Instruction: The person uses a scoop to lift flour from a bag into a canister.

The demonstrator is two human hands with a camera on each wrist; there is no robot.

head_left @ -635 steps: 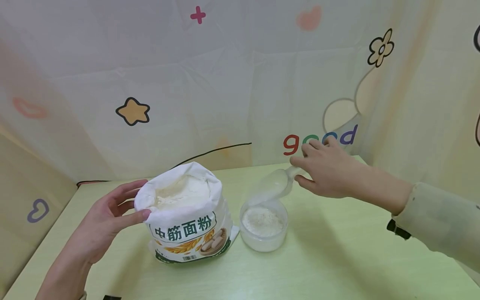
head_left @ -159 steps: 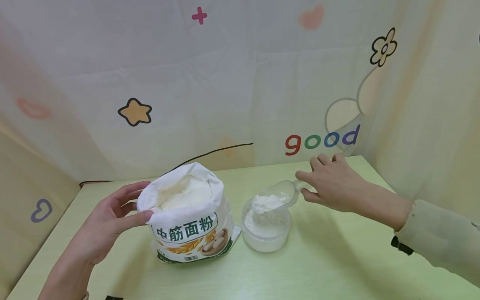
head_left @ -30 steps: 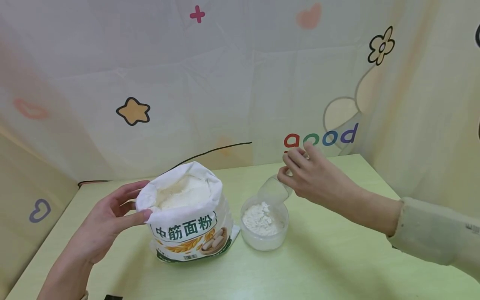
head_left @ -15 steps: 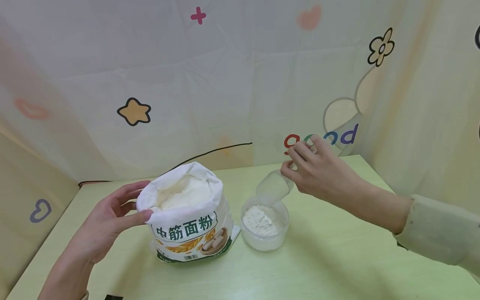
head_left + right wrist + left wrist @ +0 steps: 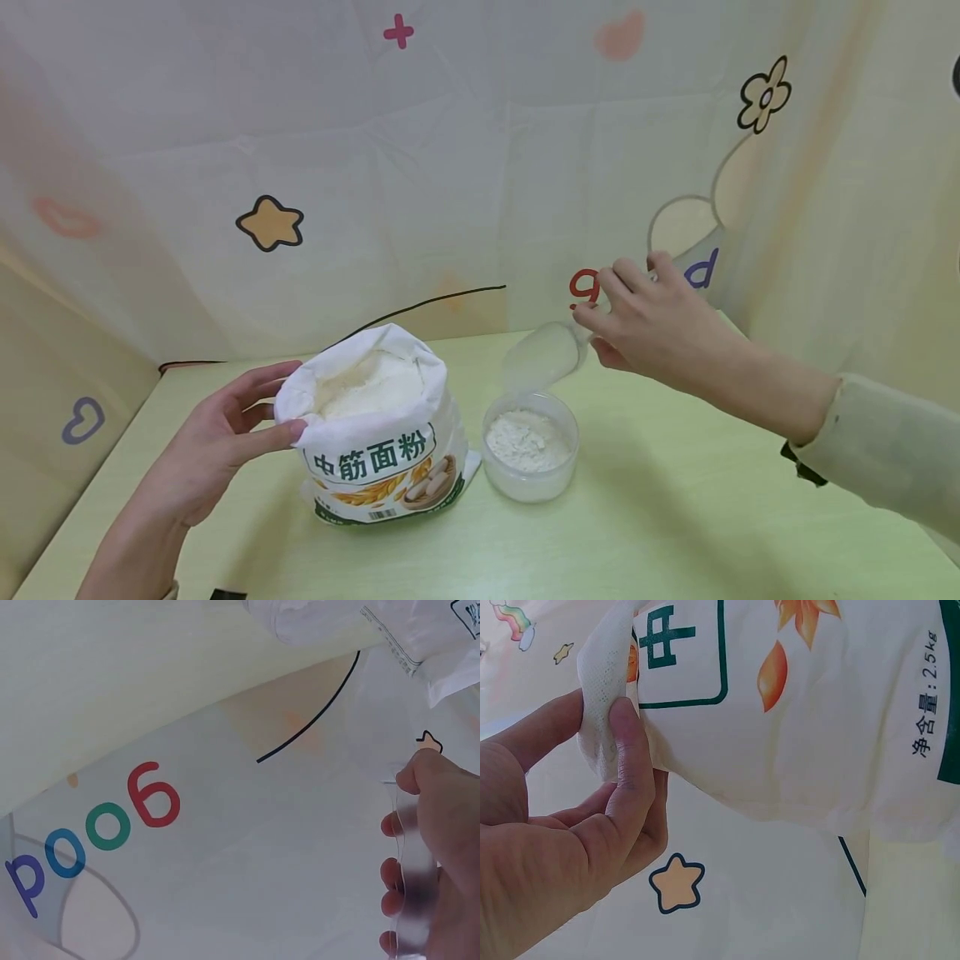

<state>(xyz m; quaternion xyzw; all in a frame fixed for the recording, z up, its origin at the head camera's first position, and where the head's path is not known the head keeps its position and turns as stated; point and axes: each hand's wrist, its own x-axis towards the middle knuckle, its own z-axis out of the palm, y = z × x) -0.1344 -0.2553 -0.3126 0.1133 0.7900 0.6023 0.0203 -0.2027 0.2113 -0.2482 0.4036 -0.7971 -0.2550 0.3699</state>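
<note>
A white flour bag (image 5: 378, 467) with green lettering stands upright, its top rolled down and flour visible inside. My left hand (image 5: 213, 433) pinches the rolled rim on its left side, thumb in front and fingers behind, as the left wrist view also shows. To the right of the bag sits a clear round tub (image 5: 528, 486) with a loose heap of flour (image 5: 525, 439) in it. Just above and behind the tub is a clear plastic scoop (image 5: 543, 354) with only a whitish film visible. My right hand (image 5: 660, 329) grips its handle (image 5: 415, 900), fingers wrapped around it.
Everything stands on a pale green table (image 5: 675, 517). A printed curtain (image 5: 420, 167) with stars, flowers and coloured letters hangs right behind the table and along both sides.
A scoopful of flour seen over the tub earlier now lies in it, making a higher heap. Over the last half second my right hand has lifted and levelled the scoop. My left hand stays put.
</note>
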